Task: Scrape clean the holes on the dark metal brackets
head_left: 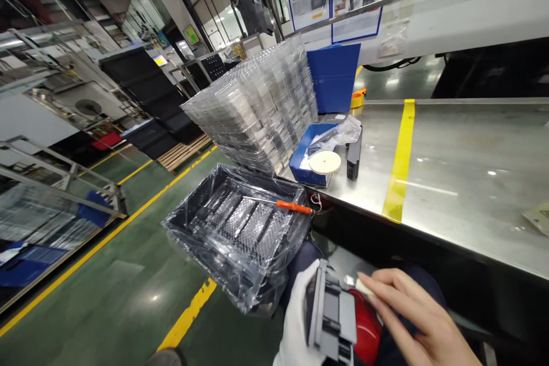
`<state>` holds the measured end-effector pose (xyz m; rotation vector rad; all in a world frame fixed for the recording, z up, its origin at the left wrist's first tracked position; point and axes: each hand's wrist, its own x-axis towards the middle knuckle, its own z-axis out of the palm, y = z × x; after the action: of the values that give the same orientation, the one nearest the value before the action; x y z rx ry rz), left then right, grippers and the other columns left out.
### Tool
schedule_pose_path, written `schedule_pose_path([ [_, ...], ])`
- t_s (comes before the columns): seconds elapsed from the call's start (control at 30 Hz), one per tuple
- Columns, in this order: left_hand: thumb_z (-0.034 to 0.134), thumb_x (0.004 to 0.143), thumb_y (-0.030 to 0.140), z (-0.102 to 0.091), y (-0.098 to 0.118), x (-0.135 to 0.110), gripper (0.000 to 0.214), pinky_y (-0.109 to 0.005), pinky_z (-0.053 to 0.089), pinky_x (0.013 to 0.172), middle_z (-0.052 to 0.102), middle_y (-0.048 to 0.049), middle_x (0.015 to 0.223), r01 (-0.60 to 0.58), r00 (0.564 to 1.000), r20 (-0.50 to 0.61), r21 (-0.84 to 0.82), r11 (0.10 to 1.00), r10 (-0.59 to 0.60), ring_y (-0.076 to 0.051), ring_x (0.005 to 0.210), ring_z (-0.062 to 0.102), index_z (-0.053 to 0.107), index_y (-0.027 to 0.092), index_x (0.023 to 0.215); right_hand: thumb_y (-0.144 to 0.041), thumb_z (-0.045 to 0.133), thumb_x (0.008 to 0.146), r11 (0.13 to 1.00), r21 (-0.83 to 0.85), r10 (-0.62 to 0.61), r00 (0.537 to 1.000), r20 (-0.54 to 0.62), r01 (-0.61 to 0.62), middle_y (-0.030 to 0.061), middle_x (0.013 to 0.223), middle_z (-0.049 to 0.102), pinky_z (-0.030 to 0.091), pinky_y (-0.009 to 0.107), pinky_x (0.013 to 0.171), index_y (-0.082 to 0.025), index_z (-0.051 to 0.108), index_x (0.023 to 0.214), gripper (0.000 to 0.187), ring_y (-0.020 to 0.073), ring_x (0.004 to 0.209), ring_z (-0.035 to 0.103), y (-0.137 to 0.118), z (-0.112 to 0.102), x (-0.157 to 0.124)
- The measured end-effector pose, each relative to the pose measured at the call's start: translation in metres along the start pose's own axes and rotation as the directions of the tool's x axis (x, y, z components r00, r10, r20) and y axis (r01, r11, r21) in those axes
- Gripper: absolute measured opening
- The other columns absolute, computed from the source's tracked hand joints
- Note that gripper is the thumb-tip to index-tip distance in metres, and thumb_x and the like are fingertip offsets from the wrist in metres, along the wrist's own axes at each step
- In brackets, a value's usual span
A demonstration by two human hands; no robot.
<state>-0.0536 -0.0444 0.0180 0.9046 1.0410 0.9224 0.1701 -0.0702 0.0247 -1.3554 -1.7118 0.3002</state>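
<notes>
My left hand (295, 320), in a white glove, grips a grey moulded plastic part (332, 314) with ridges and slots, held tilted over my lap. Just right of it, my bare right hand (412, 309) pinches a small pale, thin tool (362, 286) between thumb and fingers. Its clear-looking tip (349, 280) points at the grey part, and I cannot tell whether they touch. Below and between the hands shows a rounded red object (364, 326), partly hidden. A black crate (195, 197) lined with clear plastic lies ahead of my left hand, with an orange-handled screwdriver (294, 206) across it.
A metal bench (463, 160) with a yellow tape strip (398, 171) runs along the right. On it stand a blue bin (302, 146) with a round cream disc (325, 162), a dark grey part (354, 154) and orange tape (357, 98). Stacked clear trays (257, 108) rise behind the crate.
</notes>
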Motion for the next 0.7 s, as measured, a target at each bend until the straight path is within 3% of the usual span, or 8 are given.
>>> schedule_pose_path([
  [0.1,0.078,0.081,0.026,-0.004,0.004,-0.004,0.052,-0.043,0.019,0.131,0.058,-0.0013,0.15,-0.044,0.99,-0.125,0.183,0.982,0.067,-0.034,0.149,0.04,0.07,0.034,0.132,-0.027,0.052,0.103,0.999,-0.046,0.029,1.0,0.008,-0.029,0.0041,0.1,0.068,0.06,0.018,0.075,-0.031,0.063,0.133,0.033,0.0128,0.088,0.072,0.0,-0.005,0.001],
  [0.27,0.076,0.08,0.025,-0.009,0.005,-0.003,0.05,-0.036,0.027,0.126,0.061,-0.0051,0.147,-0.08,0.993,-0.073,0.132,0.988,0.09,-0.036,0.148,0.04,0.073,0.03,0.129,-0.026,0.056,0.1,1.0,0.004,-0.002,0.999,0.04,0.002,0.0046,0.103,0.07,0.059,0.018,0.08,-0.032,0.066,0.131,0.033,0.0138,0.092,0.072,0.001,-0.01,-0.002],
  [0.37,0.073,0.082,0.028,-0.017,-0.001,0.0,0.048,-0.036,0.028,0.125,0.058,-0.0016,0.15,-0.081,0.996,-0.022,0.102,0.991,0.084,-0.035,0.151,0.035,0.072,0.032,0.13,-0.033,0.056,0.1,0.98,0.111,0.159,0.986,0.047,-0.164,0.0043,0.103,0.071,0.058,0.019,0.081,-0.03,0.072,0.117,0.024,0.015,0.092,0.072,0.006,-0.008,-0.002],
  [0.4,0.074,0.081,0.028,-0.019,-0.004,0.002,0.048,-0.038,0.029,0.126,0.058,-0.0019,0.15,-0.086,0.996,-0.003,0.098,0.991,0.087,-0.035,0.15,0.036,0.073,0.032,0.129,-0.039,0.055,0.1,0.943,0.189,0.259,0.961,0.1,-0.274,0.0047,0.1,0.071,0.057,0.021,0.081,-0.028,0.073,0.108,0.023,0.016,0.09,0.071,0.007,-0.007,-0.001],
  [0.47,0.078,0.079,0.028,-0.023,-0.009,0.008,0.044,-0.042,0.033,0.125,0.064,-0.0058,0.143,-0.086,0.994,0.071,0.112,0.99,0.078,-0.038,0.143,0.048,0.077,0.03,0.122,-0.053,0.051,0.1,0.818,0.323,0.399,0.874,0.278,-0.476,0.0041,0.082,0.067,0.055,0.022,0.071,-0.022,0.068,0.084,0.039,0.0159,0.077,0.066,0.008,-0.005,0.002],
  [0.53,0.079,0.078,0.029,-0.026,-0.013,0.015,0.037,-0.044,0.041,0.121,0.071,-0.0088,0.131,-0.092,0.986,0.154,0.144,0.985,0.07,-0.037,0.13,0.061,0.08,0.028,0.115,-0.063,0.045,0.099,0.716,0.377,0.433,0.798,0.42,-0.587,-0.0005,0.063,0.052,0.047,0.021,0.056,-0.02,0.053,0.066,0.055,0.0119,0.059,0.05,0.007,-0.002,0.004],
  [0.6,0.08,0.079,0.031,-0.027,-0.015,0.019,0.036,-0.044,0.046,0.117,0.074,-0.0097,0.126,-0.106,0.977,0.202,0.2,0.974,0.065,-0.036,0.122,0.065,0.08,0.027,0.114,-0.069,0.041,0.098,0.687,0.392,0.42,0.775,0.472,-0.612,-0.0047,0.057,0.037,0.036,0.021,0.048,-0.021,0.042,0.062,0.061,0.009,0.053,0.033,0.003,0.001,0.006],
  [0.7,0.079,0.081,0.033,-0.026,-0.014,0.019,0.036,-0.042,0.051,0.11,0.073,-0.0087,0.126,-0.083,0.977,0.212,0.28,0.956,0.022,-0.034,0.118,0.067,0.079,0.028,0.117,-0.076,0.04,0.095,0.662,0.413,0.391,0.758,0.522,-0.626,-0.0056,0.059,0.031,0.031,0.023,0.05,-0.022,0.036,0.062,0.064,0.0089,0.055,0.028,-0.003,0.004,0.008],
])
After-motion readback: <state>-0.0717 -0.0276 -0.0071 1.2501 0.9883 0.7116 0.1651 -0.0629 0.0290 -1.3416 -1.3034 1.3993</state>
